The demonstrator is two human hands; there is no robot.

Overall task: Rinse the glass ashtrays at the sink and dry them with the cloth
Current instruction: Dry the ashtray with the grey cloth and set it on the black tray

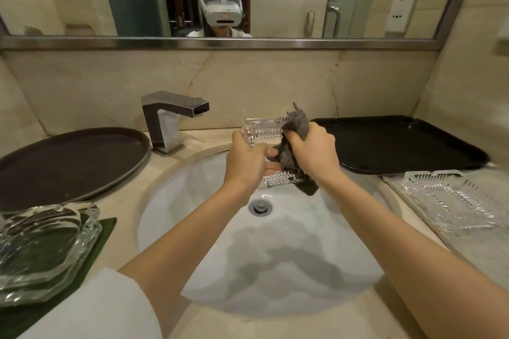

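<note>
At a marble vanity, a clear glass dish [41, 245] sits on a green mat [91, 250] at far left, behind it a round dark tray [68, 162] with nothing visible on it. A square metal faucet [168, 121] stands at the rim of the white oval sink [192, 201], whose drain [260, 207] is in the middle of the bowl. Over the basin, the left hand [245, 162] grips the near-left edge of a cut-glass ashtray [265, 131], held tilted on edge, fingers curled behind it. The right hand [314, 151] is closed around a bunched grey cloth [294, 143], pressing it against the ashtray's inner face. Farther right, a black rectangular tray [399, 143] lies on the counter, and just in front of it a second cut-glass ashtray [451, 198] rests flat. No writing can be read on any item.
</note>
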